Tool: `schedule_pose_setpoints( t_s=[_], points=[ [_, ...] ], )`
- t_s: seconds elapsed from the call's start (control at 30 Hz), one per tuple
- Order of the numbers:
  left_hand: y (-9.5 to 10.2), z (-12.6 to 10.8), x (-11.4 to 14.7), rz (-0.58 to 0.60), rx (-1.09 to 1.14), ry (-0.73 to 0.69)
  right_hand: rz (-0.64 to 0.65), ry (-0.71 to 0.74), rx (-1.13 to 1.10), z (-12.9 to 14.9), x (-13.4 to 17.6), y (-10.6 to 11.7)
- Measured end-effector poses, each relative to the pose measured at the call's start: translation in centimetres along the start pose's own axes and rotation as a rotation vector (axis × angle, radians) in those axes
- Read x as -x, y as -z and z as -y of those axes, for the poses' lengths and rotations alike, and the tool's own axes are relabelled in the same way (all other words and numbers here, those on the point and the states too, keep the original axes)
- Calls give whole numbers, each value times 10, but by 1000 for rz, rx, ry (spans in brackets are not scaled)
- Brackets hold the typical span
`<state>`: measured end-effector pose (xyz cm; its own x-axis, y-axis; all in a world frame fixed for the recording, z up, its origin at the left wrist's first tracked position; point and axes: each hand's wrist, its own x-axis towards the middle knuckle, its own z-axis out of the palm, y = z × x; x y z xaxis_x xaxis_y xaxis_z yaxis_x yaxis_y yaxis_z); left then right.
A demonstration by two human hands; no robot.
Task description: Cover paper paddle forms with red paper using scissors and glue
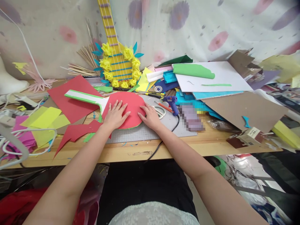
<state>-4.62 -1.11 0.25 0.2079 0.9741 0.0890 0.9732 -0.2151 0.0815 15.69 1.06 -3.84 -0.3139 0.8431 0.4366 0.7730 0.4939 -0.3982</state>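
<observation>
A paddle-shaped craft piece lies on the grey cutting mat, its round body faced with red paper. The long white neck, edged in green, points to the left. My left hand rests flat on the red face with its fingers spread. On the right rim of the same face sits my right hand, fingers stretched out and touching the edge. Beside it are white-handled scissors, partly hidden, and a blue glue gun. Red paper scraps lie left of my left forearm.
Behind stands a yellow paper guitar trimmed with flowers. A red sheet and yellow paper lie left. White board, brown cardboard and a small carton are right. The glue gun's black cord crosses the table's front edge.
</observation>
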Motion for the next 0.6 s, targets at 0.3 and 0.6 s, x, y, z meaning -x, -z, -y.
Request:
schedule_pose_setpoints(
  t_s=[0.3,0.6],
  points=[
    [-2,-1,-1,17,-53,-22,-76,-101,-265,-14,-4,4],
    [-7,3,2,-26,-62,-48,-56,-415,-859,-29,-18,-15]
  ],
)
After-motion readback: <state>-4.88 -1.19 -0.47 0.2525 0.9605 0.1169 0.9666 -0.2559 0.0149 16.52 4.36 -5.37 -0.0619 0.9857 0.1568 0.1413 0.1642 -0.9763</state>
